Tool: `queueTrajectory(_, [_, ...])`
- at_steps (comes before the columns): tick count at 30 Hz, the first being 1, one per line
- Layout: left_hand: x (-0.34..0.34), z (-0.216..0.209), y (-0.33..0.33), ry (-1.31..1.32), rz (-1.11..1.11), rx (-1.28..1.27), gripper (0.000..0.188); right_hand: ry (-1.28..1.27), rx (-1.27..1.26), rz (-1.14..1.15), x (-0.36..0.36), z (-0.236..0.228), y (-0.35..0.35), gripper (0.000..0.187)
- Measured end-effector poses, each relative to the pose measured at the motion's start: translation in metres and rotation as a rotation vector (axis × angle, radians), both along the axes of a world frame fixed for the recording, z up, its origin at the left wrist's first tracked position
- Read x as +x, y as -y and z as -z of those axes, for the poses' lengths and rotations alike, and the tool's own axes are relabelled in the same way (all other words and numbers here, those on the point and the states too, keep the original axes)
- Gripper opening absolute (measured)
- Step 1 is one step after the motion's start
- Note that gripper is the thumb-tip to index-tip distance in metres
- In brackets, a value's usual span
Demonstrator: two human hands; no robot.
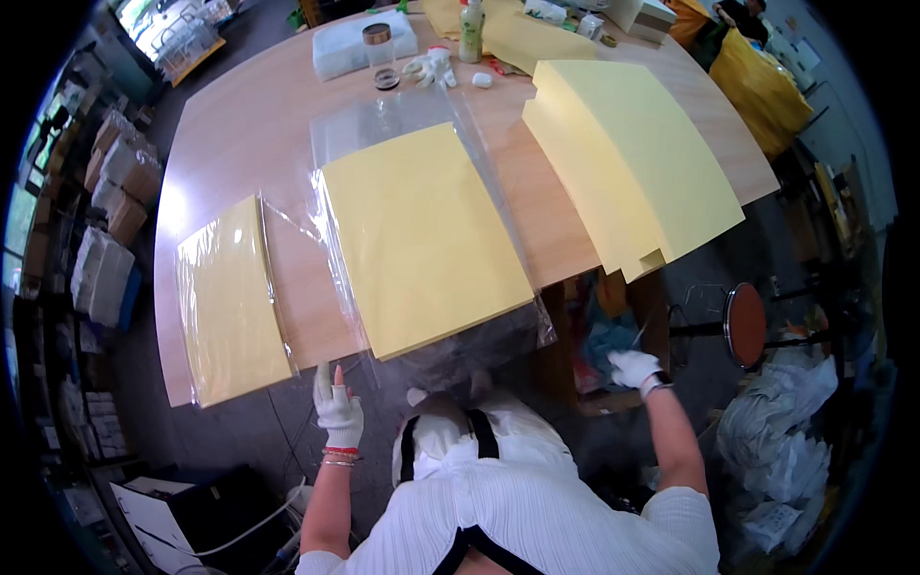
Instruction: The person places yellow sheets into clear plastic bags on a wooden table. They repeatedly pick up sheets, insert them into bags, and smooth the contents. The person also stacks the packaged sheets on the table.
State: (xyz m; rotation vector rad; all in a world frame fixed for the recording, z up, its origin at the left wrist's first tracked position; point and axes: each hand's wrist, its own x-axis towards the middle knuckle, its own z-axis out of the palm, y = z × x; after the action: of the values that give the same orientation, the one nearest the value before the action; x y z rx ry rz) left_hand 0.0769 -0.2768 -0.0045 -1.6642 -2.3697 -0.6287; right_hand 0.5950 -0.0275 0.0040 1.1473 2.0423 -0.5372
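My left hand [339, 414], in a white glove with some fingertips bare, is at the table's front edge with its fingers stretched out and nothing in it. Just beyond it lies a bagged stack of yellow sheets [235, 302]. My right hand [634, 369], also gloved, is closed beside an open cardboard box [613, 402] below the table edge. A thin pale strip shows at its fingers, too small to name. In front of me a larger stack of yellow sheets [426, 240] lies on a clear plastic bag [359, 129], overhanging the front edge.
A tall pile of yellow sheets [642, 153] stands at the table's right. At the back are a spray bottle [471, 34], a clear jar [379, 46], a spare glove [433, 67] and a white bundle [350, 53]. A round stool [745, 324] and plastic bags [781, 431] are at right.
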Motion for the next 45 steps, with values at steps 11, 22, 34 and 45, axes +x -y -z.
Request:
queueTrajectory(11, [-0.005,-0.043,-0.050,-0.127,0.809,-0.046,0.015,-1.229,0.525,-0.765,-0.172,-0.033,-0.067,0.006])
queueTrajectory(22, [0.002,0.008,-0.067,0.738,-0.399,-0.079,0.023,-0.864,0.035,0.341,-0.201,-0.020,-0.088,0.024])
queueTrajectory(34, [0.024,-0.002,-0.079,0.184,-0.307,-0.161,0.012,-0.596,0.639,0.145,-0.200,-0.003,-0.071,0.022])
queueTrajectory(45, [0.079,0.068,-0.014,2.817,0.191,0.739,0.020,-1.184,-0.721,1.081,-0.207,-0.015,-0.066,0.021])
